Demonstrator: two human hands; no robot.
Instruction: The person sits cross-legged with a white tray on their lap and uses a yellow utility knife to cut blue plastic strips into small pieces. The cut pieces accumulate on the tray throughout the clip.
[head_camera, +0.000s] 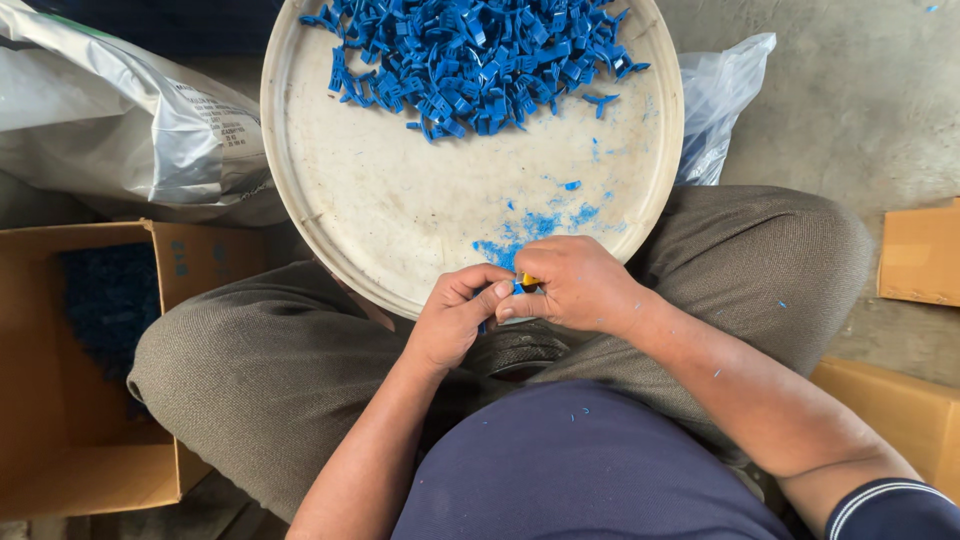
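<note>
Mid-trim here: my left hand pinches one small blue plastic piece while my right hand grips a yellow-handled cutter right against it. Next move probably needs a careful scrape, then the pile ahead of my hands.

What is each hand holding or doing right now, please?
Left hand: closed on a small blue plastic piece.
Right hand: closed on a small yellow-handled tool, mostly hidden.
</note>
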